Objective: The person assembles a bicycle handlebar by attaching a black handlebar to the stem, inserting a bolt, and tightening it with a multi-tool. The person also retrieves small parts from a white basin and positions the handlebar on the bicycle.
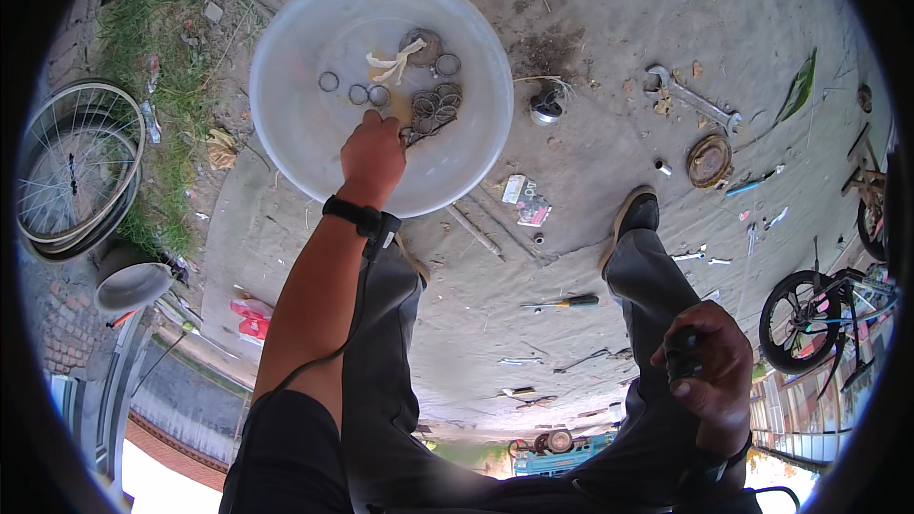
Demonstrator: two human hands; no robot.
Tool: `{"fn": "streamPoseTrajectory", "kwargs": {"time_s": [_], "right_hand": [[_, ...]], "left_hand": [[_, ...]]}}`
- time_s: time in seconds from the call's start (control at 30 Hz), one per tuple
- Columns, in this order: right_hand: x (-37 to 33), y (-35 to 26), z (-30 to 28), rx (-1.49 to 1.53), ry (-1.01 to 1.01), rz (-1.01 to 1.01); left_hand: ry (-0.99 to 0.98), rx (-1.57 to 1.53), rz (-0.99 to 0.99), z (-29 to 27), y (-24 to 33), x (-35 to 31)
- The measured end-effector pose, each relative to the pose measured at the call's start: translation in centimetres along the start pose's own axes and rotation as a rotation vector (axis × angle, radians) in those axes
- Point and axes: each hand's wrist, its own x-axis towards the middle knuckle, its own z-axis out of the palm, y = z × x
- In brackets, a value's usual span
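My left hand (371, 154) reaches over the near rim of a wide, translucent white basin (286, 148), its fingers curled down. What they grip, if anything, is hidden beneath them. Just beyond the fingertips lie loose metal rings (379, 96), and a heap of rings (436, 103) sits to their right with a thin dark strip (436, 131) in front. A crumpled pale cloth strip (398, 61) and a round brownish disc (420, 46) are farther inside. By my right knee, my right hand (714, 366) closes around a small black object (682, 354) of unclear kind.
On the concrete right of the basin lie a dark-and-silver cylindrical part (546, 107), a large wrench (695, 100), a rusty round part (709, 161) and a screwdriver (562, 303). Bicycle wheels (81, 167) rest at left; a small bicycle (809, 319) stands at right.
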Motion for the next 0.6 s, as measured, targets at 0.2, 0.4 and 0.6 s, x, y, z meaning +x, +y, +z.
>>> {"fn": "streamPoseTrajectory", "kwargs": {"time_s": [0.2,0.4,0.6], "right_hand": [[0.2,0.1,0.0,-0.020,-0.009,-0.017],[0.2,0.4,-0.2,-0.008,-0.018,-0.037],[0.2,0.3,-0.1,-0.009,-0.017,-0.033]], "left_hand": [[-0.078,0.039,-0.017,0.8,1.0,0.7],[-0.065,0.066,-0.029,1.4,1.1,0.4],[-0.094,0.014,-0.017,1.1,0.7,0.6]]}}
